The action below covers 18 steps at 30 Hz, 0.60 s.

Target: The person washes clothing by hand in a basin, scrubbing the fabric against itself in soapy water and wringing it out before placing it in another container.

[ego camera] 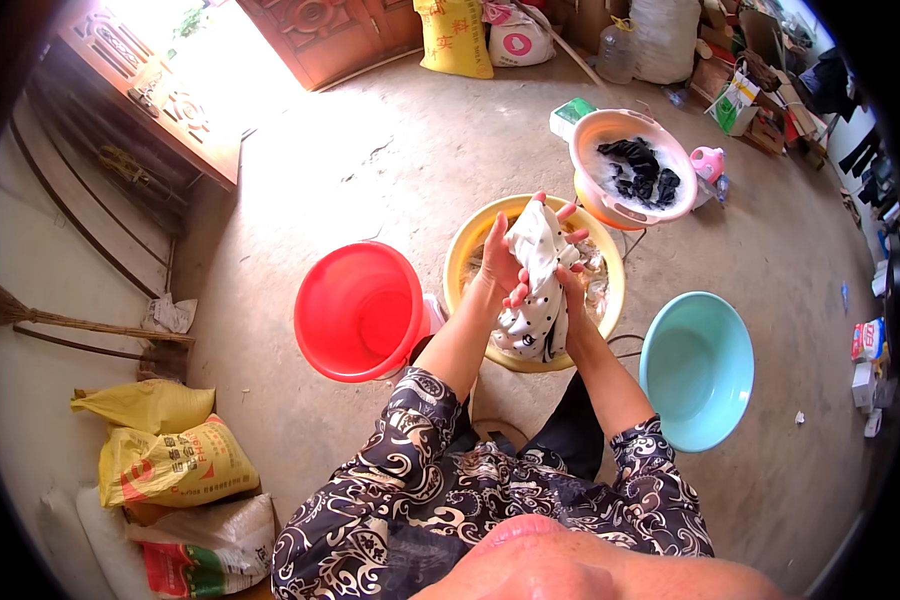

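Both my hands hold a wet-looking white cloth with dark dots [536,281] above a yellow plastic basin [456,247]. My left hand [504,259] grips it from the left side, my right hand [572,281] from the right, its fingers partly spread. The lower end of the cloth hangs down into the basin, where more light-coloured cloth [594,274] lies, partly hidden by my hands. Beyond it, at the upper right, a pink basin [586,176] contains black cloth [640,169] in foamy water.
A red bucket [360,311] stands left of the yellow basin, a turquoise basin [697,371] to the right. Near the pink basin are a green-and-white box [572,116] and a pink bottle [708,163]. Woven sacks [176,457] lie lower left; a wooden door [172,97] stands open at upper left.
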Tool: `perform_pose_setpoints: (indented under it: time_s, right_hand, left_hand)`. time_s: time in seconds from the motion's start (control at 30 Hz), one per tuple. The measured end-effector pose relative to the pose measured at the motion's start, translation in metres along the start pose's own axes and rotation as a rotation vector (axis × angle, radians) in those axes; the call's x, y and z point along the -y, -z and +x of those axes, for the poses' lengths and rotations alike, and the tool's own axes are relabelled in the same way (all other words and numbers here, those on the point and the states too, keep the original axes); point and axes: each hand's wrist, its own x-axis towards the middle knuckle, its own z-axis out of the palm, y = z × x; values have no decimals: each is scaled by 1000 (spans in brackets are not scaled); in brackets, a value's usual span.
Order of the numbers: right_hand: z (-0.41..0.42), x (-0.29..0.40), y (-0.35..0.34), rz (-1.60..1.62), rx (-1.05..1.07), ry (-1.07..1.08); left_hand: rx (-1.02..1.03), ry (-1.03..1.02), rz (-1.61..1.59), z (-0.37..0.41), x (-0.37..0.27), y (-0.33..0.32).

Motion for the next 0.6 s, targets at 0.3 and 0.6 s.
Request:
perform_pose_setpoints:
  time_s: [0.3, 0.6]
  right_hand:
    - [-2, 6, 2, -123, 4, -106]
    - [18, 0, 11, -659, -291, -42]
  left_hand:
    - [-406, 80, 415, 23, -24, 11]
    - [-594, 232, 1753, 50, -30, -1]
